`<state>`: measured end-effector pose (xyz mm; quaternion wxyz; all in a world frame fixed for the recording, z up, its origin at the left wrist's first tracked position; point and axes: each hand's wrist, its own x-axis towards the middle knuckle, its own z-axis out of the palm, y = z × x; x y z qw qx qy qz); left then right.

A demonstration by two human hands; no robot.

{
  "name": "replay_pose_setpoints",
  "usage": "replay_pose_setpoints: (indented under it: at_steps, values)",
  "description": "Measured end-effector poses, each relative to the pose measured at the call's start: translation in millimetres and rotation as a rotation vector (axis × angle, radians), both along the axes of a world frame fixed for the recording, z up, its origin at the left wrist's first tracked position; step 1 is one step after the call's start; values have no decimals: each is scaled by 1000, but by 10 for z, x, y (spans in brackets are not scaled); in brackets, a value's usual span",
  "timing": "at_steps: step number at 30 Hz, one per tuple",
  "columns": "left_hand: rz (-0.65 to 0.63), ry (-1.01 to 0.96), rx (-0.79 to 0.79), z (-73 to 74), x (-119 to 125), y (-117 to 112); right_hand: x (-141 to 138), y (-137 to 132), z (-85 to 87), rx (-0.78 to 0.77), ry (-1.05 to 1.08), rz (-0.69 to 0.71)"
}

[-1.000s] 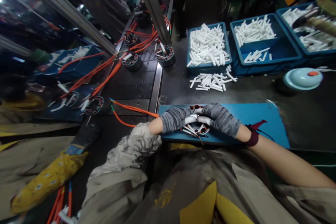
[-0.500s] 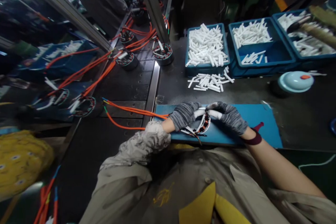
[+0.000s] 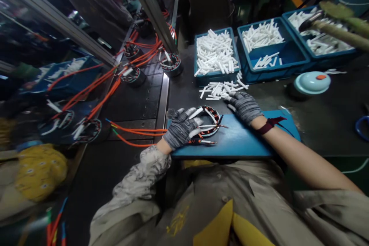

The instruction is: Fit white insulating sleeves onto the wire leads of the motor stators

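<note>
A round motor stator [image 3: 215, 113] with red-and-black lacing, white sleeved wires and orange leads [image 3: 144, 131] lies on the blue mat [image 3: 242, 142]. My left hand [image 3: 183, 127], in a grey striped glove with white fingertips, rests on its left side with fingers spread over the wires. To the right, my right hand [image 3: 245, 107], gloved alike, reaches past the mat's far edge. Its fingers are stretched out, their tips at the near edge of a loose pile of white sleeves [image 3: 220, 89]. Nothing shows held in it.
Blue bins of white sleeves [image 3: 216, 52], [image 3: 272, 52], [image 3: 319, 38] stand behind the pile. A light-blue lidded cup [image 3: 313, 83] is at right. More stators [image 3: 170, 64] with orange leads line the left side near a metal post [image 3: 151, 11]. A person in a yellow cap [image 3: 40, 171] is at left.
My right hand has left the stator and moved up to the loose sleeves. My left hand has shifted left and opened out over the stator, which now lies flatter on the mat.
</note>
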<state>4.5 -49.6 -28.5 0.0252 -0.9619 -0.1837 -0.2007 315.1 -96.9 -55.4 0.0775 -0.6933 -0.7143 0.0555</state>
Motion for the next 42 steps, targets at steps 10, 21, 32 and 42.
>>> replay_pose_setpoints:
  at_steps: [10,21,32,42]
  values:
    - [63,-165,-3,-85,319,-518,-68,104,183,-55,-60,-167]
    - [15,-242,-180,-96,254,-544,-133,158,132,-74,-35,-179]
    - [5,-67,-105,-156,211,-553,-62,-297,256,188,413,-201]
    - [9,-83,-79,-130,234,-562,96,-702,216,-41,1125,-200]
